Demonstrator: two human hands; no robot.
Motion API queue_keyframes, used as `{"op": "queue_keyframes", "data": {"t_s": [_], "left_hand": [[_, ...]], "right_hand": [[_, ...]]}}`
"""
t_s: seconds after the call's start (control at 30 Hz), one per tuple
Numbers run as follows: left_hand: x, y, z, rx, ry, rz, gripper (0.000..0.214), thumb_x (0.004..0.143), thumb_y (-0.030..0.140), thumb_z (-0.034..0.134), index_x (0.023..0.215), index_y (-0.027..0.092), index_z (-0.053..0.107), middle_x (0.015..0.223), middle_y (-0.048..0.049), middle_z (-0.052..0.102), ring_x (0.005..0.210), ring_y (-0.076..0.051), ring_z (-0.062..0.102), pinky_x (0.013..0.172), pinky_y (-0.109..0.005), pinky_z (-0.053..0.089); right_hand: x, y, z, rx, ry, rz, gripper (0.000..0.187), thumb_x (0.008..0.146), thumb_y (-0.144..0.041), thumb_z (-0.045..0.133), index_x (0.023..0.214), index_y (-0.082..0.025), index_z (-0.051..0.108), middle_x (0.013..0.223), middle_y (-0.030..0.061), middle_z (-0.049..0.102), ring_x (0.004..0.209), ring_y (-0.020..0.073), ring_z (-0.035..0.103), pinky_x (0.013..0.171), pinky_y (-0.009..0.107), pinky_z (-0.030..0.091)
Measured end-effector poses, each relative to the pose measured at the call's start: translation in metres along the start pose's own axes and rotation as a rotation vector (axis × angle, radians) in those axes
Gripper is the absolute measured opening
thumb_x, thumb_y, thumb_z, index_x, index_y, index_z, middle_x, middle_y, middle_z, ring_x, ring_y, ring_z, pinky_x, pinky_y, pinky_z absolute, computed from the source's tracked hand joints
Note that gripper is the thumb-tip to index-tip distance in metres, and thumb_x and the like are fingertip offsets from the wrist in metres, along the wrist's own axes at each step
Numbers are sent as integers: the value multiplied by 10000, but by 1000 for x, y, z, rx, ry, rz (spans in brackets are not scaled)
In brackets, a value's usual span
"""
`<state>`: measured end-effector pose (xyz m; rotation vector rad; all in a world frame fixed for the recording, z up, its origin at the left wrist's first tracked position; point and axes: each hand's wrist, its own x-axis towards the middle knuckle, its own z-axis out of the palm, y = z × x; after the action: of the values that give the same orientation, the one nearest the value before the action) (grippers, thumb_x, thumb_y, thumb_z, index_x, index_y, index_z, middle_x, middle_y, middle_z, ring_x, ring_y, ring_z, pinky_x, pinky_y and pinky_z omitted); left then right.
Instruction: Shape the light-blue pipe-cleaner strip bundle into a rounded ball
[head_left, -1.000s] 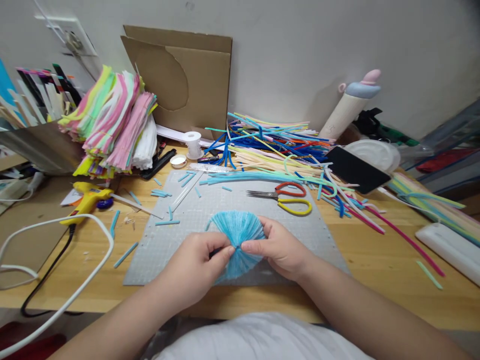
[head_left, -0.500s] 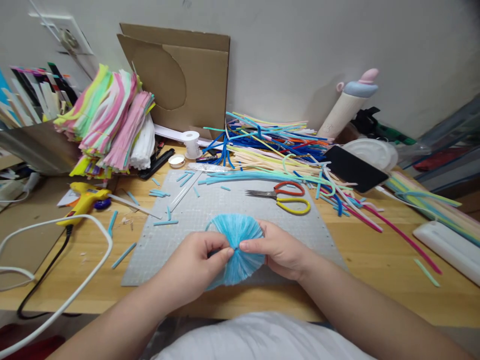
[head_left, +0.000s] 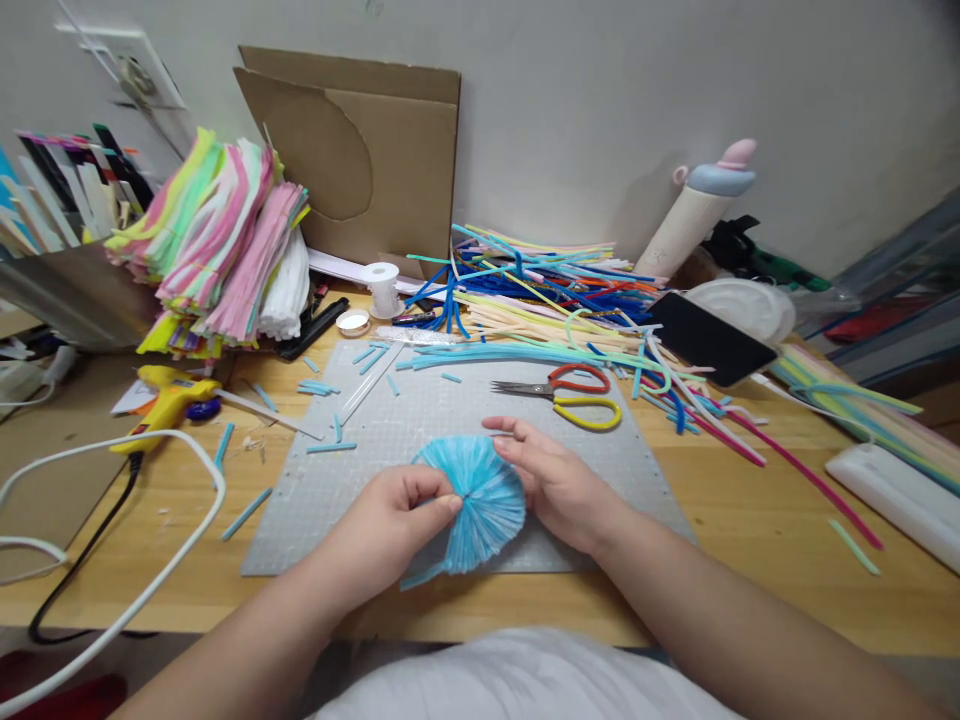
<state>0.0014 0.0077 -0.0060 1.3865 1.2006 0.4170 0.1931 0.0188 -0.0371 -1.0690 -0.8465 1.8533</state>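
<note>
A round blue fan of pipe cleaners [head_left: 476, 500] lies over the front of the grey cutting mat [head_left: 420, 420]. My left hand [head_left: 390, 520] pinches its centre with thumb and forefinger. My right hand [head_left: 551, 480] sits at the fan's right edge with fingers stretched out, its fingertips resting against the upper right rim. A loose blue stem trails from the fan toward the table's front edge.
Red and yellow scissors [head_left: 570, 395] lie on the mat behind my hands. A heap of coloured pipe cleaners [head_left: 540, 300], a yellow glue gun [head_left: 169, 400], a thread spool [head_left: 384, 285], a black phone [head_left: 709, 335] and pastel bundles [head_left: 225, 240] surround the mat.
My right hand let go of the fan's centre and opened out along its right edge. The fan has spread into a fuller disc and turned slightly.
</note>
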Motion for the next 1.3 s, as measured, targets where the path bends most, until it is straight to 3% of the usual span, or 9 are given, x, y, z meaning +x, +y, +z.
{"op": "queue_keyframes", "data": {"t_s": [0.13, 0.2, 0.27, 0.4, 0.6, 0.83, 1.07, 1.3], "left_hand": [[0, -2, -2, -3, 10, -19, 320, 753, 428, 548, 594, 161, 473, 554, 52, 370, 516, -83, 311, 494, -216, 255], [1, -5, -1, -21, 15, -8, 318, 746, 422, 556, 588, 159, 474, 555, 50, 371, 525, -85, 318, 503, -219, 257], [3, -9, 1, -69, -7, 19, 303, 744, 414, 560, 605, 150, 508, 569, 41, 404, 551, -93, 349, 537, -225, 282], [6, -13, 6, -152, -35, 24, 311, 743, 429, 562, 675, 126, 591, 606, 21, 482, 589, -105, 384, 583, -235, 307], [7, -14, 7, -57, 4, -6, 311, 753, 415, 533, 653, 126, 592, 580, 36, 434, 571, -100, 341, 547, -229, 265], [10, -16, 0, 159, 15, -78, 309, 766, 400, 517, 583, 152, 527, 525, 61, 315, 508, -90, 272, 475, -228, 196], [14, -21, 0, 159, -28, -74, 288, 750, 367, 526, 604, 135, 613, 516, 47, 416, 507, -96, 322, 502, -233, 238], [5, -15, 0, 261, 28, -44, 307, 806, 392, 464, 644, 153, 568, 610, 25, 490, 595, -129, 406, 555, -237, 297]], "right_hand": [[-3, -3, -3, -514, 99, -480, 376, 791, -331, 651, 1133, -247, 517, 1161, 74, 526, 1035, 201, 535, 863, 351, 448], [-8, -3, 0, -812, 19, -681, 307, 798, -292, 645, 1095, -262, 572, 1207, 72, 521, 1126, 226, 491, 953, 402, 387], [-12, -2, 5, -1036, -101, -755, 254, 796, -276, 654, 1047, -272, 615, 1231, 62, 540, 1165, 241, 476, 998, 441, 325], [-15, 3, 14, -1121, -202, -706, 259, 824, -245, 625, 1078, -256, 574, 1210, 63, 606, 1179, 236, 499, 1028, 470, 266], [-14, 6, 13, -1128, -196, -649, 235, 826, -173, 575, 1046, -252, 551, 1198, 59, 611, 1195, 212, 505, 1079, 511, 149], [-10, 7, 13, -1185, -152, -553, 114, 832, -204, 585, 937, -248, 584, 1099, 34, 639, 1104, 201, 548, 1061, 527, 168], [-8, 12, 16, -1129, -275, -545, 361, 805, -161, 602, 1136, -272, 511, 1127, 30, 651, 1064, 187, 579, 1098, 523, 105], [-5, 21, 14, -1093, -209, -561, 190, 834, -150, 555, 992, -254, 573, 1076, 11, 666, 1064, 163, 583, 1089, 491, 146]]}}
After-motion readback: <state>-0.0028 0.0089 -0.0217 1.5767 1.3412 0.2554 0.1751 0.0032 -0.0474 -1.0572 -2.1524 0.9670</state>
